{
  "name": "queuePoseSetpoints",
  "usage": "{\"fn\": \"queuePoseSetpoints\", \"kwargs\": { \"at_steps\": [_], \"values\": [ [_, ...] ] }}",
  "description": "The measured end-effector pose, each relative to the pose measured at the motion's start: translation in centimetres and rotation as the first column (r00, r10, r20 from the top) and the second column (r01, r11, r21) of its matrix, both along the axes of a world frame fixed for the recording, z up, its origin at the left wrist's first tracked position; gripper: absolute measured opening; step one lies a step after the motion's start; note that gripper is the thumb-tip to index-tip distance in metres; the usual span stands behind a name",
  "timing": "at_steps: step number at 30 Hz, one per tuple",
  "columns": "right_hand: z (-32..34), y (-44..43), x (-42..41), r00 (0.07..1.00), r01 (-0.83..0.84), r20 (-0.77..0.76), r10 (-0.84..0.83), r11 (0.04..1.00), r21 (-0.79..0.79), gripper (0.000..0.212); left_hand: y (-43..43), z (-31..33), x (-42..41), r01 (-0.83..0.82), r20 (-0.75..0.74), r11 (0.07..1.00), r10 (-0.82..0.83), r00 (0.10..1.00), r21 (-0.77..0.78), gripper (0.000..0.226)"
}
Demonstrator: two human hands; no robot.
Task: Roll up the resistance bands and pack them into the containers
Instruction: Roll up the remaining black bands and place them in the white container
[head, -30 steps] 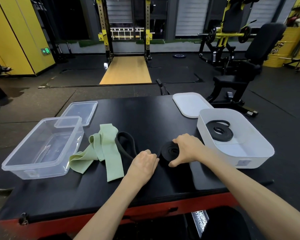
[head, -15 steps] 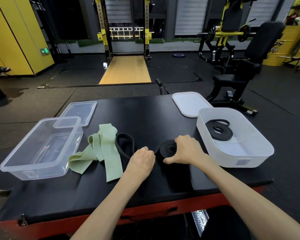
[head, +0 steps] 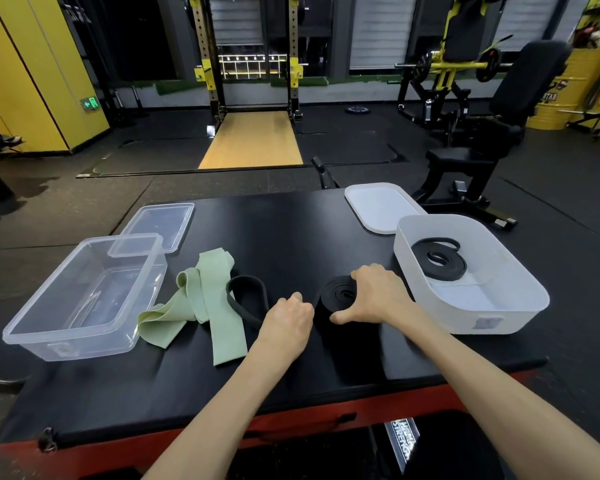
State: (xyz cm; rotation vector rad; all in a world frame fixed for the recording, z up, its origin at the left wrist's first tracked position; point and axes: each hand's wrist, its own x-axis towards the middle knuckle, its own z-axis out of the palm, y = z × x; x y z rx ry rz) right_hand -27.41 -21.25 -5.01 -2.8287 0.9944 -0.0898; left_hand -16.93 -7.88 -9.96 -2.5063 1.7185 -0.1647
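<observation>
Your right hand point(head: 374, 299) is clamped on the black roll point(head: 336, 296) near the middle of the bench point(head: 291, 230). Its fingers curl over the top of the coil and the thumb stretches along the near side. The roll lies flat on the pad, with a dark flat length of band running from it toward you. It sits just beside the white container point(head: 471, 317) on your right, but outside it.

Your left hand point(head: 286, 323) rests on the bench just left of the roll with its fingers curled under. From this angle you cannot tell whether it is holding anything.

Left of that hand lies a thin black loop point(head: 246, 299), part of it tucked under a rumpled green band point(head: 205, 299), both unrolled.

Further left stands the clear container point(head: 84, 346), its clear lid point(head: 160, 225) leaning on the far corner of its rim. Inside the white container a coiled black band point(head: 437, 261) lies against the far end. The white lid point(head: 378, 207) lies flat just behind that container.
</observation>
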Motion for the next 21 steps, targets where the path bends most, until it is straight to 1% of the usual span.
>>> {"fn": "queuePoseSetpoints", "kwargs": {
  "at_steps": [4, 7, 11, 15, 18, 21],
  "values": [
    [-0.8, 0.6, 0.1, 1.000, 0.006, -0.002, -0.006, 1.000, -0.010, 0.065, 0.1, -0.1, -0.2, 0.000, -0.011, 0.998, 0.000, 1.000, -0.065, 0.018],
    [-1.1, 0.8, 0.2, 1.000, 0.018, 0.016, -0.018, 0.999, -0.029, 0.063, 0.4, 0.3, -0.7, -0.029, 0.004, 0.996, 0.030, 1.000, -0.080, 0.021],
    [-0.9, 1.2, 0.2, 0.998, 0.049, 0.042, -0.048, 0.999, -0.018, 0.060, 0.1, 0.6, -1.3, -0.095, -0.046, 0.994, 0.093, 0.995, -0.053, 0.016],
    [-0.8, 1.6, 0.8, 0.995, 0.081, 0.065, -0.080, 0.997, -0.009, 0.060, -0.5, 1.3, -1.5, -0.148, -0.089, 0.984, 0.140, 0.986, -0.100, 0.015],
    [-0.6, 1.8, 0.9, 0.997, 0.076, 0.011, -0.076, 0.997, 0.003, 0.058, -0.1, 1.3, -1.4, -0.112, -0.107, 0.984, 0.097, 0.989, -0.141, 0.025],
    [-0.5, 1.7, 1.0, 0.998, 0.054, -0.039, -0.054, 0.999, -0.004, 0.056, 0.9, 1.0, -0.8, -0.066, -0.090, 0.985, 0.052, 0.995, -0.157, 0.033]
  ]
}}
